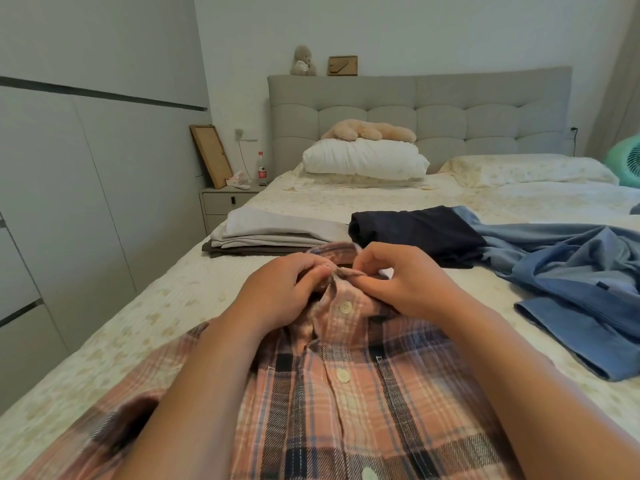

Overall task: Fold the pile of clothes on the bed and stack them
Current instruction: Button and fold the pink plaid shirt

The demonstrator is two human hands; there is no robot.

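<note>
Garment in hand: pink plaid button-up shirt [346,403], lying front-up on the bed [173,306], collar away from the person, hem toward the camera.
Left hand: left hand [277,292] has its fingers curled onto the left side of the collar, pinching the fabric at the neck opening.
Right hand: right hand [408,285] pinches the right side of the collar between thumb and fingertips, directly opposite the left hand; the two nearly touch.
Step in hand: judged to be closing or squaring the collar and top button [345,307] before folding.
Placket state: the second button [343,375] appears fastened; the top one cannot be confirmed.
Technique: keep both collar points level, draw the placket straight down the centre line, and smooth the front outward from the buttons so that no crease is trapped.
Next requirement: turning the shirt face-down would let the sleeves fold inward cleanly; hold it at the shoulders to preserve the alignment.
Finished stack: folded light and grey garments [273,233] lie just beyond the collar, to the left.
Second folded item: dark navy garment [415,233] lies beside that stack, to the right.
Remaining work: a blue shirt [571,289] lies unfolded at the right.
Risk: loose sleeves may bunch under the forearms.
</note>
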